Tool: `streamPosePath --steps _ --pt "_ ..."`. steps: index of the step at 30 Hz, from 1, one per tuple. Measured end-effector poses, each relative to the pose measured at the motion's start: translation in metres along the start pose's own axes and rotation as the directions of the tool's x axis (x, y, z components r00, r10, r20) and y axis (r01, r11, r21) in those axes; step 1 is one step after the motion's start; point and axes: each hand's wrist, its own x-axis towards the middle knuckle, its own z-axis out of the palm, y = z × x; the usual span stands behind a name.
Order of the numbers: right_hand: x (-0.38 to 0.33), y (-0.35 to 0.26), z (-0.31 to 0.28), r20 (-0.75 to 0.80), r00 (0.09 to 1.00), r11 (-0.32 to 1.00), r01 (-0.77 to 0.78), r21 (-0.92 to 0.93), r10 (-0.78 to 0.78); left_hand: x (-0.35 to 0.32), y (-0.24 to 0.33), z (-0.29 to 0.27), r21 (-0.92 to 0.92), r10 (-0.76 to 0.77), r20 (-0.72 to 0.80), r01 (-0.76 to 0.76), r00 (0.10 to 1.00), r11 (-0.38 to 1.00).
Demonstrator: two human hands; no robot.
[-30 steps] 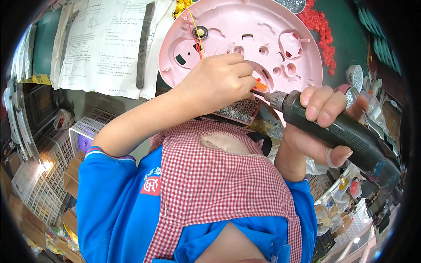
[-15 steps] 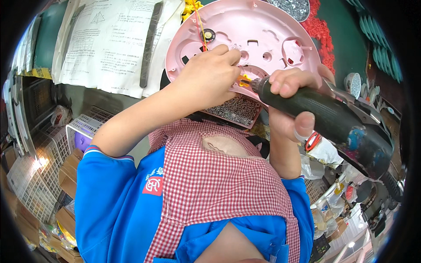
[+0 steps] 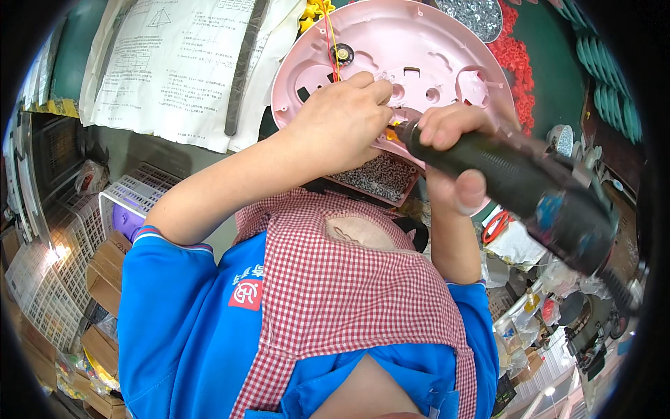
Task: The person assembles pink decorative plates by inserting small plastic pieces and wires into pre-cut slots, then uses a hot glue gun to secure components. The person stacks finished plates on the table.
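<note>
My right hand [image 3: 450, 136] grips a black electric screwdriver [image 3: 513, 174], which lies slanted with its bit toward the left. That bit meets a small orange-yellow part [image 3: 394, 133] at the near side of a round pink plastic shell [image 3: 363, 28]. Over the shell's near left portion my left hand [image 3: 342, 122] is closed, its fingertips pinched beside the bit; what they hold is hidden. Beyond it, a small round black speaker [image 3: 343, 54] sits in the shell, with red and yellow wires [image 3: 330, 31] running up from near it.
A tray [image 3: 366, 195] of small screws stands between the shell and my apron. Printed papers [image 3: 167, 84] with a dark bar [image 3: 246, 66] lie at left. Red plastic pieces [image 3: 513, 63], a bowl [image 3: 501, 24] of small metallic-looking parts and teal pieces [image 3: 607, 63] are at right.
The screwdriver's rear end has swung slightly down and left and looks blurred. My left hand and the shell have shifted a little to the right in view.
</note>
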Motion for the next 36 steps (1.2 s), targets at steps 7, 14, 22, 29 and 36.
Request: streamPosePath --steps 7,14,22,29,36 --pt "-0.037 -0.019 -0.006 -0.063 0.995 0.976 0.09 0.199 -0.079 -0.019 -0.038 -0.039 -0.465 -0.134 -0.38 -0.063 0.915 0.883" --pt "-0.059 -0.017 -0.005 -0.125 0.989 0.978 0.105 0.179 -0.083 -0.044 0.024 0.007 0.128 0.318 -0.286 -0.293 0.904 0.947" --pt "-0.053 -0.041 -0.003 -0.25 0.96 0.979 0.16 0.129 -0.124 -0.034 0.033 0.037 0.195 0.305 -0.222 -0.265 0.926 0.945" --pt "-0.043 -0.05 -0.001 -0.222 0.962 0.977 0.186 0.101 -0.16 -0.036 0.032 0.031 -0.019 0.259 -0.219 -0.269 0.941 0.963" --pt "-0.041 -0.049 0.002 -0.213 0.956 0.955 0.239 0.178 -0.2 -0.037 0.034 0.022 -0.217 0.203 -0.304 -0.275 0.931 0.937"
